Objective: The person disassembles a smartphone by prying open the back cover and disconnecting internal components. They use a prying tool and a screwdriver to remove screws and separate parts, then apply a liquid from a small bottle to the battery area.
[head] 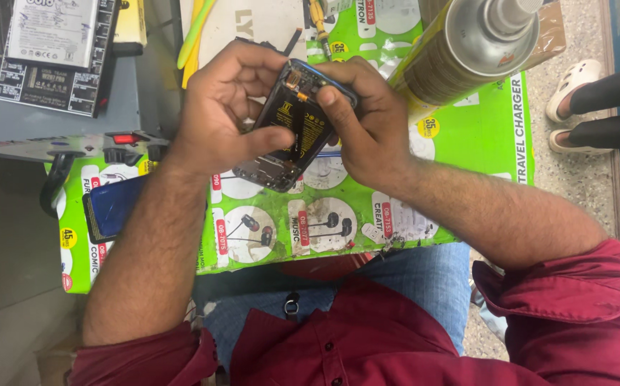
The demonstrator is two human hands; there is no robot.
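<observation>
I hold an opened smartphone (292,129) with its back cover off, so the black battery and circuit boards show. My left hand (221,111) grips its left edge, thumb laid across the lower part of the battery. My right hand (363,121) clasps the upper right corner, thumb pressing on the top of the battery near the blue frame. The phone is tilted and raised a little above a green printed sheet (460,136) that covers the worktop.
A dark blue phone back cover (113,207) lies on the sheet at the left. A large spray can (478,43) stands at the upper right. A grey box with black devices (56,57) sits upper left. Another person's sandalled feet (574,93) are at the far right.
</observation>
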